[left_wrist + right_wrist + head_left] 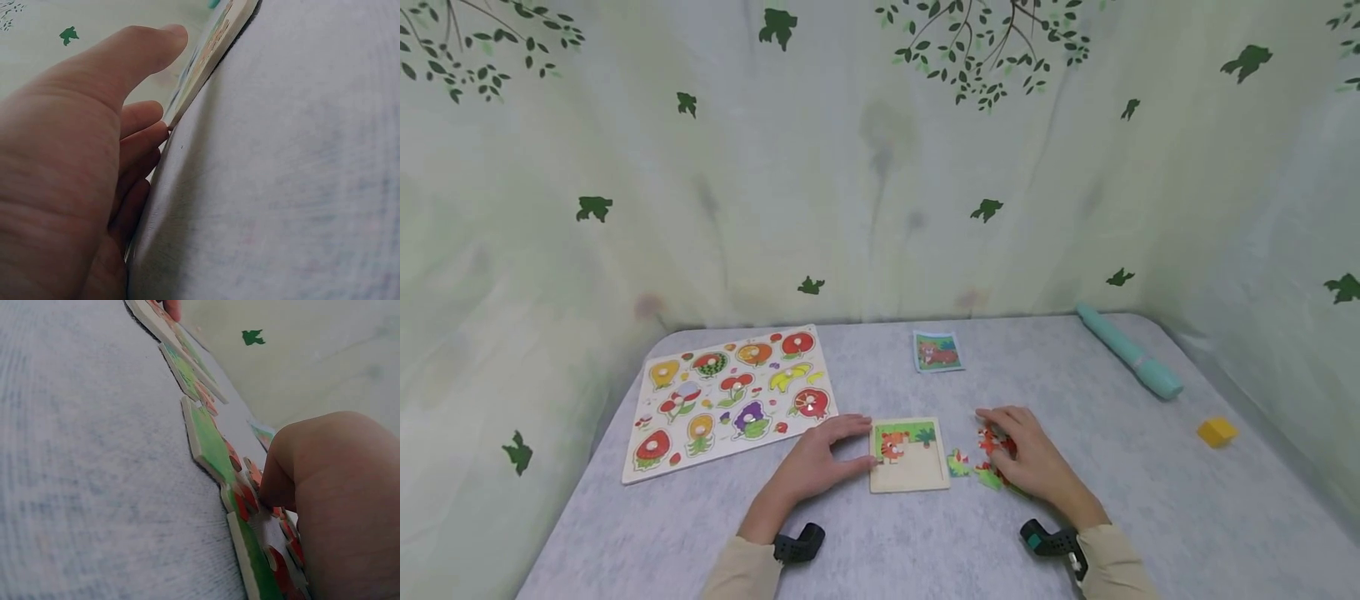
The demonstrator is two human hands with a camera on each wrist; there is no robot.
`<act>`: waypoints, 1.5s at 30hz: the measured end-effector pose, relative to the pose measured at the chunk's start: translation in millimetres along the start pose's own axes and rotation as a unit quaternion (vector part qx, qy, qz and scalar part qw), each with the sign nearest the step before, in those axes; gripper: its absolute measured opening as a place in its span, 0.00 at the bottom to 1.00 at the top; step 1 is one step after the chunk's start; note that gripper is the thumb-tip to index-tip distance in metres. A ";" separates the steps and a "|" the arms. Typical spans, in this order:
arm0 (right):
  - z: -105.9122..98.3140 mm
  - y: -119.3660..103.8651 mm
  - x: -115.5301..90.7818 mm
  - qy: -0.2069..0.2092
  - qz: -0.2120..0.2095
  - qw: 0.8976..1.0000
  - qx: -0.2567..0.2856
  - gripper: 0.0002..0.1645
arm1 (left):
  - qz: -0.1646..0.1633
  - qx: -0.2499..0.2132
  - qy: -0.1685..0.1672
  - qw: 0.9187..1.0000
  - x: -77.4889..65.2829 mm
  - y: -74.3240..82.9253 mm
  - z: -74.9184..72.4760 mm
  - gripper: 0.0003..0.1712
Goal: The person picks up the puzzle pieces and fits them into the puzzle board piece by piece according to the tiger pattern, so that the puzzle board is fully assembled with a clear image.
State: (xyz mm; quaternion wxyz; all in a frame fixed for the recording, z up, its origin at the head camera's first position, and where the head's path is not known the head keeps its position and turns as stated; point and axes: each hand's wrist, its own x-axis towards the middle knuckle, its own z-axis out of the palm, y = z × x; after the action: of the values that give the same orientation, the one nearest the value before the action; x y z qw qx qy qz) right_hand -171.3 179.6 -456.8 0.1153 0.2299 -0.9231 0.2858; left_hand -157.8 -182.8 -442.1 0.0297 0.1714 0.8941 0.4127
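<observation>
A square wooden puzzle board (pixel 910 478) lies on the table, a tiger's head and some green scenery fitted in its upper part and bare wood below. My left hand (pixel 820 458) rests at the board's left side, thumb and fingers spread, the fingertips near its edge. In the left wrist view, the thumb (pixel 156 53) stands apart from the other fingers. Right of the board lie loose puzzle pieces (pixel 958 463) in green, red and orange. Over them is my right hand (pixel 1030 454), its thumb bent down among the pieces; its other fingertips are hidden in the right wrist view.
A large fruit puzzle board (pixel 730 400) lies at the left. Behind the small board is a picture card (pixel 938 352) with an animal. A rolled teal mat (pixel 1131 354) and a yellow block (pixel 1217 432) lie at the right. A printed curtain (pixel 880 167) surrounds the table.
</observation>
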 end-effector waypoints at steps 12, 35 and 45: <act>1.7 2.0 1.1 -0.004 0.016 1.000 -0.006 0.34 | 0.004 -0.006 0.004 1.000 -0.6 0.8 0.6 0.31; 2.6 2.4 0.1 -0.004 0.011 1.000 -0.003 0.33 | 0.018 0.007 0.004 1.000 -1.6 -1.6 3.0 0.27; 2.5 1.6 -0.3 -0.005 0.010 1.000 -0.005 0.33 | 0.026 0.012 0.006 1.000 -0.7 -4.4 3.3 0.26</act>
State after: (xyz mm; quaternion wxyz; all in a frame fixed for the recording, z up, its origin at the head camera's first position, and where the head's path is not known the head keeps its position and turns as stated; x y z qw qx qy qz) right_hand -172.0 179.4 -459.7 0.1094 0.2212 -0.9274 0.2812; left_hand -157.7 -183.3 -447.6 0.0118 0.1920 0.8946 0.4032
